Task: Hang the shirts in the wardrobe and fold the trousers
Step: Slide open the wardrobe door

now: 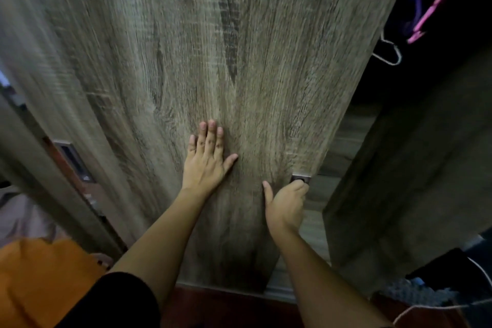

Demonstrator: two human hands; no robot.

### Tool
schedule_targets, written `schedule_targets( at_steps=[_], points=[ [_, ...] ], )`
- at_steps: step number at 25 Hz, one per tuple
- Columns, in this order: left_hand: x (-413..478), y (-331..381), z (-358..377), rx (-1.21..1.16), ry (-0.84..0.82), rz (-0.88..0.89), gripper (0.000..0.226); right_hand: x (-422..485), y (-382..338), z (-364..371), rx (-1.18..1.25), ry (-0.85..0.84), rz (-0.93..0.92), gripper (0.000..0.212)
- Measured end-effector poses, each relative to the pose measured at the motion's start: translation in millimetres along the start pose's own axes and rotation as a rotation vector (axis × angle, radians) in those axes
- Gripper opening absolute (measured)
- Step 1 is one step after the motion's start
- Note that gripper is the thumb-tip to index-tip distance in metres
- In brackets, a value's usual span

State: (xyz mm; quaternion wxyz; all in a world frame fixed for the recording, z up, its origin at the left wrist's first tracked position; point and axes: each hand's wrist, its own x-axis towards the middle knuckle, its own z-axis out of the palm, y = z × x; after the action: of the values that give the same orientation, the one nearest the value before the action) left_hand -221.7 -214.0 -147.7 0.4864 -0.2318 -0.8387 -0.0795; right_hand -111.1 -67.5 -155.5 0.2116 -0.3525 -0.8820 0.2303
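Wardrobe door (239,48): grey-brown wood grain, fills centre of view, blurred at left. Left hand (206,162) flat on it, fingers straight. Right hand (286,202) has fingers hooked in the metal handle (300,179) at the door's right edge. Dark interior on the right holds a pink hanger (431,12) and a wire hanger (390,53). Orange cloth (40,274) lower left.

A black short sleeve (114,301) covers the left upper arm. Both forearms are bare down to the left grip (206,165) and the right grip (285,205).
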Motion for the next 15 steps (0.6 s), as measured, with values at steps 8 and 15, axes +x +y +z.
schedule_targets(
  at_steps=[8,15],
  points=[
    [-18.9,-98.6,-18.1,0.073,-0.059,-0.048,0.077,-45.8,-81.4,43.0,0.105,-0.062,0.015,0.059],
    [-27.1,-156.9,-28.4,0.06,-0.169,-0.139,0.074,-74.8,-128.8,74.7,0.135,-0.056,-0.018,0.056]
  ],
)
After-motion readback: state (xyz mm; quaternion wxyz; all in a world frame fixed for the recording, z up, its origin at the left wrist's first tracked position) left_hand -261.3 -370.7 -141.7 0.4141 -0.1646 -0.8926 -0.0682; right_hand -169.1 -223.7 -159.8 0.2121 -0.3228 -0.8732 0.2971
